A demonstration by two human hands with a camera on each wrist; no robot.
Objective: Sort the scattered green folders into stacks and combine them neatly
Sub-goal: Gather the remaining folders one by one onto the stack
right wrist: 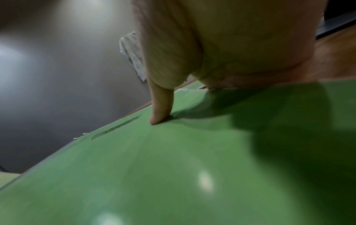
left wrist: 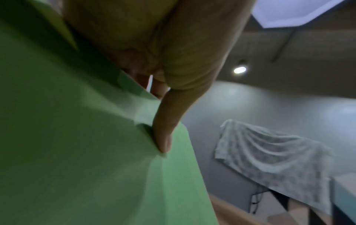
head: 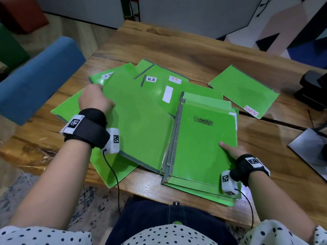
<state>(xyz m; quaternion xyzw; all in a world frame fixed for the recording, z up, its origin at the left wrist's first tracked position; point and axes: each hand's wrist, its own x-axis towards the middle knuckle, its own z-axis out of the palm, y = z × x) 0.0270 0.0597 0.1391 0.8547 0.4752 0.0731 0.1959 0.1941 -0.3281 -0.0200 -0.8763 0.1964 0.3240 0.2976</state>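
Note:
Several green folders lie scattered and overlapping on the wooden table (head: 194, 48). My left hand (head: 96, 99) pinches the left edge of a large plain folder (head: 138, 119), which sits tilted over the pile; the thumb (left wrist: 163, 137) presses its face, with the fingers hidden behind the edge. At the front right, my right hand (head: 231, 149) grips a stack of folders (head: 200, 144) by its right edge, with the thumb (right wrist: 159, 111) on the top cover. Folders labelled H.R (head: 164, 80) lie behind. One ADMIN folder (head: 244, 91) lies apart at the right.
A blue chair back (head: 39, 76) stands against the table's left side. A black device (head: 313, 89) and a dark glossy sheet (head: 309, 149) sit at the right edge. More green folders stick out at the left (head: 69, 106) and over the front edge (head: 113, 170).

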